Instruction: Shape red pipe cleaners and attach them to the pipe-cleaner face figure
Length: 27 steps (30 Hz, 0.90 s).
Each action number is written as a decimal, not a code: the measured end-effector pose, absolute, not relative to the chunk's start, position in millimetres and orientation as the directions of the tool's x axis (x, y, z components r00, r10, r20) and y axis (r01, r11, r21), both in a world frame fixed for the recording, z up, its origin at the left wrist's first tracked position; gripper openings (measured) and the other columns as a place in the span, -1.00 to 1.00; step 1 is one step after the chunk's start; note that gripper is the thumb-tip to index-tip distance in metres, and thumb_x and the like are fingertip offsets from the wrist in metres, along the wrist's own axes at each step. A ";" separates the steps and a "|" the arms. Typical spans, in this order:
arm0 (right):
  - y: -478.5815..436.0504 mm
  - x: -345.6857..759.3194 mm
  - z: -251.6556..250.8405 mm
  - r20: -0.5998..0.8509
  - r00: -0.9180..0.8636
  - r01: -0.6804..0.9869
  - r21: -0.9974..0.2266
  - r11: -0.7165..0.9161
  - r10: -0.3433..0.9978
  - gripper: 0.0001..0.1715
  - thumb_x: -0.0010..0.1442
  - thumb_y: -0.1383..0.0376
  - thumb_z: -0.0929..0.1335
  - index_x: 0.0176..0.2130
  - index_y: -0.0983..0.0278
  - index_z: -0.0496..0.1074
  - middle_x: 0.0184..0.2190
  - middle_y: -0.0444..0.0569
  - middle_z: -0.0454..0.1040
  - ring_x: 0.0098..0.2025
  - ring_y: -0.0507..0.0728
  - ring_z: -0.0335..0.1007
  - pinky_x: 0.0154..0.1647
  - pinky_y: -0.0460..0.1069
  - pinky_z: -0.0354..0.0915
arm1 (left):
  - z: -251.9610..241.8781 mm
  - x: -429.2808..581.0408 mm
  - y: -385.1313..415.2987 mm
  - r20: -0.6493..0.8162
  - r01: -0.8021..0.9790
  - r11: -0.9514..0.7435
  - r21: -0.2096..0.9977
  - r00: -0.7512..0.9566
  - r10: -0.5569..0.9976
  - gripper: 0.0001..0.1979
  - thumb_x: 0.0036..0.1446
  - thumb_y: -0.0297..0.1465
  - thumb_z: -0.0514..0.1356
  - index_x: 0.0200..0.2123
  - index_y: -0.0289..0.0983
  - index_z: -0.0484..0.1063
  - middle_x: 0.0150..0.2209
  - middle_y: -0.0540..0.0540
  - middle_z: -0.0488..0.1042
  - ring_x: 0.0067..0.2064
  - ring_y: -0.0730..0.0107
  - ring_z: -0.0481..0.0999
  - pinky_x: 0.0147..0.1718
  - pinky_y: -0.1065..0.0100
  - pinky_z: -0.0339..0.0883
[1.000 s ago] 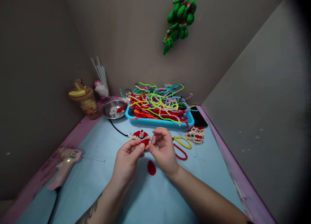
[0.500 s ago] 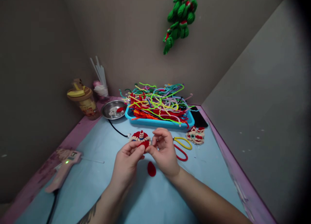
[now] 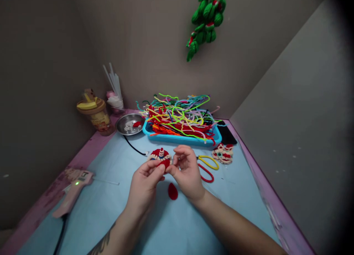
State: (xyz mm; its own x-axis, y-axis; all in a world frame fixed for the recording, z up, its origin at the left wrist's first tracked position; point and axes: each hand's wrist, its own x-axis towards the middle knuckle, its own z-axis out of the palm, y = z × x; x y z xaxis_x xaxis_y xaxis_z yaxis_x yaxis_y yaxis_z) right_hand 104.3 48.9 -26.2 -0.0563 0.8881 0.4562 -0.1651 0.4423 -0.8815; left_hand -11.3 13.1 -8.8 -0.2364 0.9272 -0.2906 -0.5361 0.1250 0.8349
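Closely pinched, the fingers of the left hand [image 3: 143,181] hold a small red fuzzy piece [image 3: 165,163] between thumb and forefinger, just above the desk [image 3: 90,151]. Beside it the right hand [image 3: 189,173] is curled, its thumb at the piece's edge; whether those fingers grip anything cannot be told. Below the hands a flat red teardrop-shaped piece [image 3: 173,191] lies on a pale blue sheet [image 3: 166,233], which covers most of the pink-purple desktop and leaves its borders bare. Just behind the fingers sits a red, cream and blue fuzzy ornament [image 3: 161,151], partly hidden. Scissors with one yellow and one red handle [image 3: 209,162] lie to the right, and farther right is a red-and-cream ornament with a teal spot [image 3: 222,154]. On the left rests a pink glue gun [image 3: 72,194], its green light lit. Toward the back stand a bright blue plastic tray [image 3: 179,139] heaped with multicoloured fuzzy stems [image 3: 179,116], a round silver metal bowl [image 3: 118,128] and a brown-lidded cup [image 3: 99,118]. Dull grey-brown walls [image 3: 155,44] close in the desk, and a bunch of green fuzzy shapes with red-and-white bits [image 3: 207,19] hangs above.
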 end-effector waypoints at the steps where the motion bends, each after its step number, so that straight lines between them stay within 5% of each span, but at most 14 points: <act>1: 49.5 104.6 -26.4 0.450 -0.059 -0.168 -0.885 0.435 0.891 -0.58 0.04 0.36 0.46 -0.13 0.12 0.29 -0.15 -0.10 0.20 -0.39 -0.03 0.21 -0.41 -0.07 0.26 | -8.9 -11.2 13.3 -0.290 -0.539 0.124 0.833 -0.235 0.928 -0.67 -0.30 -0.31 0.49 -0.44 -0.34 0.54 -0.49 0.00 0.56 -0.51 0.58 0.42 -0.50 0.53 0.30; 13: 59.0 103.1 -27.8 0.197 -0.115 -0.221 -0.961 0.168 0.974 -0.53 -0.12 0.31 0.50 -0.20 0.16 0.31 -0.25 -0.12 0.26 -0.35 0.01 0.21 -0.44 -0.10 0.24 | -12.2 -9.5 16.5 -0.356 -0.620 0.149 0.770 -0.224 0.907 -0.67 -0.31 -0.38 0.50 -0.42 -0.35 0.52 -0.45 -0.02 0.57 -0.47 0.56 0.48 -0.51 0.56 0.30; 21: 58.3 103.4 -28.0 0.224 -0.120 -0.214 -0.957 0.195 0.967 -0.55 -0.09 0.32 0.49 -0.20 0.15 0.31 -0.21 -0.12 0.26 -0.34 0.01 0.22 -0.41 -0.08 0.25 | -10.8 -10.6 17.0 -0.360 -0.624 0.161 0.764 -0.206 0.910 -0.65 -0.32 -0.38 0.50 -0.42 -0.37 0.52 -0.44 -0.03 0.57 -0.48 0.57 0.47 -0.52 0.56 0.29; 27: 52.9 106.9 -23.1 0.393 -0.104 -0.150 -0.914 0.376 0.914 -0.64 0.01 0.35 0.46 -0.20 0.14 0.33 -0.14 -0.09 0.23 -0.37 -0.02 0.22 -0.38 -0.06 0.25 | -11.0 -11.1 14.8 -0.314 -0.616 0.144 0.775 -0.176 0.933 -0.69 -0.28 -0.37 0.48 -0.43 -0.36 0.52 -0.46 -0.03 0.57 -0.50 0.59 0.44 -0.50 0.55 0.30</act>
State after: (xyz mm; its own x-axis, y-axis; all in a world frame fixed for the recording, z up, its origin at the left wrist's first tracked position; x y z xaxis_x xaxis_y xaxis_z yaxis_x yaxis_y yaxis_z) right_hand 106.9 52.9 -23.1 -0.1040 0.9137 0.3930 -0.1499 0.3762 -0.9143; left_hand -11.1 14.8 -11.0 -0.1760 0.9331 -0.3137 -0.6157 0.1443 0.7747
